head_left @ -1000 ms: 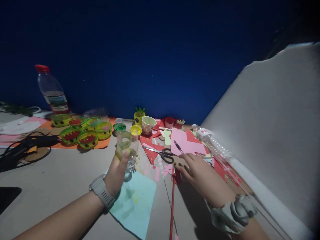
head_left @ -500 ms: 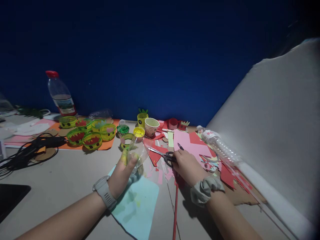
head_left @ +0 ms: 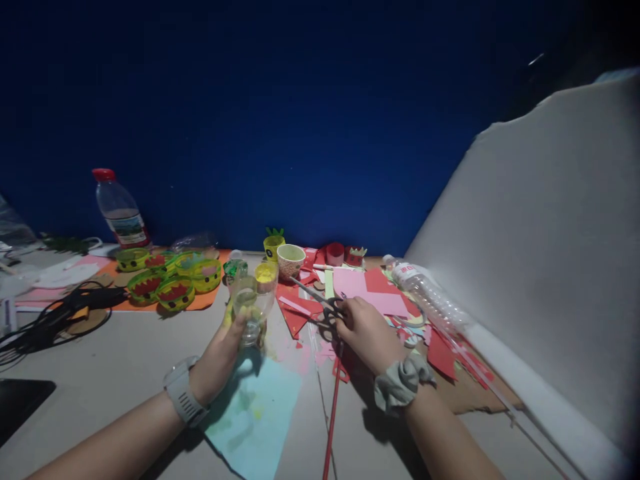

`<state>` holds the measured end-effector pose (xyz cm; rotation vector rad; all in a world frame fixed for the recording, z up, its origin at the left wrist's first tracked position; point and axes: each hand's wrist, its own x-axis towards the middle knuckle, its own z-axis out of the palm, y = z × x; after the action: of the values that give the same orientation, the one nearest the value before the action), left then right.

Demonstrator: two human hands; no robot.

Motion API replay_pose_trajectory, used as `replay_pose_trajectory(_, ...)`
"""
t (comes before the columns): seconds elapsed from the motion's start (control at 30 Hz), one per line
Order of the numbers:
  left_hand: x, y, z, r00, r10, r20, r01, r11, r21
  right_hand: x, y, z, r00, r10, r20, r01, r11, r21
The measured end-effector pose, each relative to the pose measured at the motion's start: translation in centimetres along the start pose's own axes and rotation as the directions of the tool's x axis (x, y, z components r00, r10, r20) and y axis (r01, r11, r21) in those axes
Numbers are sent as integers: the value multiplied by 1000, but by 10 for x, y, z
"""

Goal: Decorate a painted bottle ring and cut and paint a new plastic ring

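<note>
My left hand [head_left: 220,353] is closed around a clear cut piece of plastic bottle [head_left: 250,303], smeared with yellow paint, held up above a light blue paper sheet [head_left: 255,420]. My right hand [head_left: 367,330] grips the black handles of a pair of scissors [head_left: 320,303], lifted off the table with the blades pointing up and left. A grey watch is on my left wrist, a grey scrunchie on my right.
Red and pink paper scraps [head_left: 370,287] litter the table. Yellow-green bottle-bottom bowls [head_left: 173,290] sit on orange paper. A paper cup [head_left: 291,260], paint pots, a red-capped bottle [head_left: 120,210], a lying bottle [head_left: 430,293], black cables [head_left: 55,317] and a red stick [head_left: 331,413] lie around.
My right hand reached from the paper scraps to the scissors, closed on their handles and lifted them. The left hand kept the plastic piece, tilting it slightly.
</note>
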<state>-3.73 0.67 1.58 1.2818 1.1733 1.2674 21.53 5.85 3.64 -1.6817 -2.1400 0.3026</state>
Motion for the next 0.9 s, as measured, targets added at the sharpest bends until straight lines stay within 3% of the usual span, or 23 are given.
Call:
replay_pose_trajectory(0.13,6,16,14,1000,-10,-18,10,1000,12,0,9,6,998,42,-37,-30,958,286)
replay_pose_trajectory(0.27,13,27,35,987,-146,63,137,982,129,-1,5,23,1000,13,-3,-10,833,554)
replay_pose_trajectory(0.37,19,28,49,979,-175,101,161,978,134,-5,-5,33,999,-32,20,10,732,681)
replay_pose_trajectory(0.53,28,16,53,994,-107,30,108,993,-45,-15,-17,34,989,-75,124,-42,670,741)
replay_pose_trajectory(0.67,31,-4,45,995,-93,-24,86,976,-200,-18,-18,25,990,-98,105,3,746,666)
replay_pose_trajectory(0.73,32,-12,42,988,-152,10,150,964,-221,-16,-18,22,986,-84,143,-25,778,628)
replay_pose_trajectory(0.83,33,-18,40,974,-212,83,227,939,-259,-13,-19,21,964,-48,261,-151,710,688)
replay_pose_trajectory(0.9,34,-18,39,980,-197,-4,190,949,-251,-12,-21,25,947,-12,321,-248,608,754)
